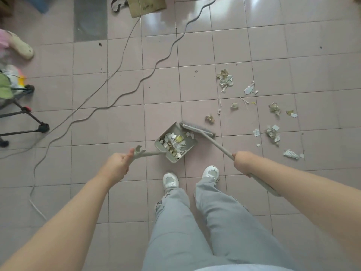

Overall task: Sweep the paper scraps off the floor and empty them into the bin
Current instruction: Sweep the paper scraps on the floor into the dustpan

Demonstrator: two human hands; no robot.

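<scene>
My left hand (116, 165) grips the long handle of a grey dustpan (190, 147) that rests on the pink tiled floor in front of my feet. Several paper scraps (176, 140) lie inside the pan. My right hand (243, 162) holds the grey broom handle (218, 146), and the broom head (197, 129) sits at the pan's open far edge. More torn paper scraps (225, 80) are scattered over the tiles to the right, out to a crumpled piece (291, 154). No bin is in view.
Two long cables (125, 94) snake across the floor on the left. A wheeled frame (29, 118) with colourful items stands at the far left edge. A brown paper bag (146, 5) lies at the top. My white shoes (190, 178) stand just behind the pan.
</scene>
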